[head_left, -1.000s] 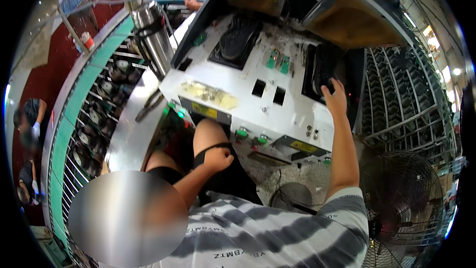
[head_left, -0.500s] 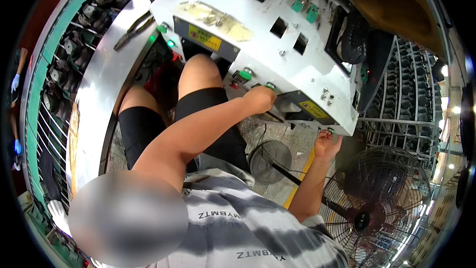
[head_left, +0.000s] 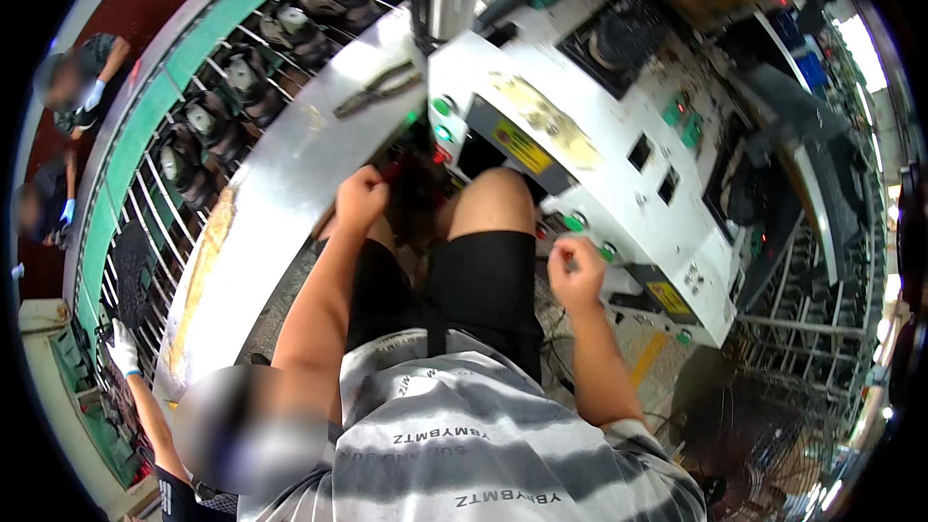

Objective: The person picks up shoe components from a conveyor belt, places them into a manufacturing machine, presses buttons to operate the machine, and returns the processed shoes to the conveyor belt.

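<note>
My left hand [head_left: 362, 199] is closed into a fist above the inner edge of the bare metal table [head_left: 304, 150], beside my knee. Nothing shows in it. Near the front of the white machine [head_left: 599, 203], my right hand [head_left: 577, 273] is raised with its fingers curled in, and I see nothing in them. It is close to the green push buttons [head_left: 575, 221] on the machine's front panel. A black shoe [head_left: 628, 39] sits in the machine's far station. Another dark shoe [head_left: 746, 191] is partly hidden in the right-hand station.
Pliers [head_left: 377, 90] lie on the metal table. Along the left runs a green-edged rack [head_left: 198, 72] with several shoes. A co-worker's white-gloved hand [head_left: 124, 348] reaches over it; other people stand farther left. A floor fan [head_left: 744, 445] stands at lower right, below metal racks.
My left hand has left the machine's front and swung left to the table edge. My right hand has moved from the machine's right corner up and left. The whole view has turned.
</note>
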A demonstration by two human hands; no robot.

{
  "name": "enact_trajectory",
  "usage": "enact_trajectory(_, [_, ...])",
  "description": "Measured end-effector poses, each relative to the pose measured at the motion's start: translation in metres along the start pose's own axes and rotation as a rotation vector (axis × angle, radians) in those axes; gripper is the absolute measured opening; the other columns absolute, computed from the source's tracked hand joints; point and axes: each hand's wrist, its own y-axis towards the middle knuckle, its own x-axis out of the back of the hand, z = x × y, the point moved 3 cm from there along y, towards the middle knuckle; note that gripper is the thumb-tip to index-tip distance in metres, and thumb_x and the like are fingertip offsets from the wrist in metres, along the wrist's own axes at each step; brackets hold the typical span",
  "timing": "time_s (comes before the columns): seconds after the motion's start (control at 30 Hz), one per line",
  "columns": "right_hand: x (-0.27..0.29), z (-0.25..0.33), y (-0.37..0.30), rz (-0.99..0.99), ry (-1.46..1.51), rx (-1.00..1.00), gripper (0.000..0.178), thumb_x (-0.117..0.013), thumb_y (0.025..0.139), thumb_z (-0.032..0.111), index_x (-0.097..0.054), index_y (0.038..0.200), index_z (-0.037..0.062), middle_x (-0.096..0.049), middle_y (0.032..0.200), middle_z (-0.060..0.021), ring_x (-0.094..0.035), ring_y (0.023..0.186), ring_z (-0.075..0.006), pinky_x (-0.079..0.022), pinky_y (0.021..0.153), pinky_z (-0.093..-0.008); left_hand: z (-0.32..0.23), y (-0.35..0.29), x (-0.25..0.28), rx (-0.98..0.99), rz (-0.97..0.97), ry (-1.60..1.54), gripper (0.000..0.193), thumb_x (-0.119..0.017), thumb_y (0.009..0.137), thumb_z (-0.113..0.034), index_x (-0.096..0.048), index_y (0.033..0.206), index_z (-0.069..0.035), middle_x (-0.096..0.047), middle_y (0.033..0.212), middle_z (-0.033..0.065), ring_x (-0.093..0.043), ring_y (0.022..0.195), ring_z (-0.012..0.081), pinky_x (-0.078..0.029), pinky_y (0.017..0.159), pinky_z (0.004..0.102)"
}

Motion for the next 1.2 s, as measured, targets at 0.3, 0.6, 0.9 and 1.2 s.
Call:
enact_trajectory(0.3, [0.024, -0.06, 0.345, -0.387, -0.605, -0.397, 0.082, -0.076, 0.071, 0.041, -0.041, 0.136, 0.0052, -0.048, 0.131, -0.0232, -0.047, 0.121, -0.04, -0.04, 0.103, -0.0457, 0.199, -0.124, 0.165, 0.462, -0.522, -0.457, 0.019, -0.054, 0.074, -0.004, -0.043, 0.059, -0.003, -0.046, 0.051, 0.0032, -0.044, 0.048, 0.0123, -0.037, 0.045, 0.0298])
enact_trajectory(0.6, [0.032, -0.235, 0.414, -0.325, -0.298, -0.738, 0.101, -0.085, 0.059, 0.043, -0.044, 0.132, -0.0136, -0.047, 0.137, -0.025, -0.048, 0.125, -0.0327, -0.041, 0.105, -0.0398, 0.166, -0.11, 0.172, 0.35, -0.513, 0.06, 0.008, -0.056, 0.064, -0.008, -0.061, 0.06, -0.003, -0.059, 0.057, 0.0155, -0.059, 0.053, 0.0283, -0.048, 0.054, 0.0353])
enact_trajectory(0.9, [-0.007, -0.058, 0.256, -0.645, -0.223, -0.336, 0.07, -0.08, 0.073, 0.032, -0.052, 0.124, -0.0063, -0.059, 0.122, -0.0214, -0.058, 0.109, -0.0384, -0.049, 0.094, -0.0478, 0.157, -0.113, 0.18, 0.281, -0.54, 0.079, 0.007, -0.057, 0.069, -0.011, -0.061, 0.067, -0.005, -0.061, 0.065, 0.016, -0.06, 0.062, 0.0346, -0.05, 0.06, 0.0408])
enact_trajectory(1.2, [-0.122, -0.012, 0.158, -0.086, 1.23, -0.511, 0.052, -0.054, 0.058, 0.011, -0.057, 0.108, -0.0023, -0.06, 0.109, -0.0129, -0.058, 0.103, -0.0309, -0.048, 0.094, -0.0409, 0.091, -0.103, 0.132, 0.203, 0.053, -0.79, 0.055, -0.069, 0.086, -0.025, -0.049, 0.133, -0.005, -0.061, 0.119, 0.0116, -0.057, 0.11, 0.0209, -0.044, 0.097, 0.0347])
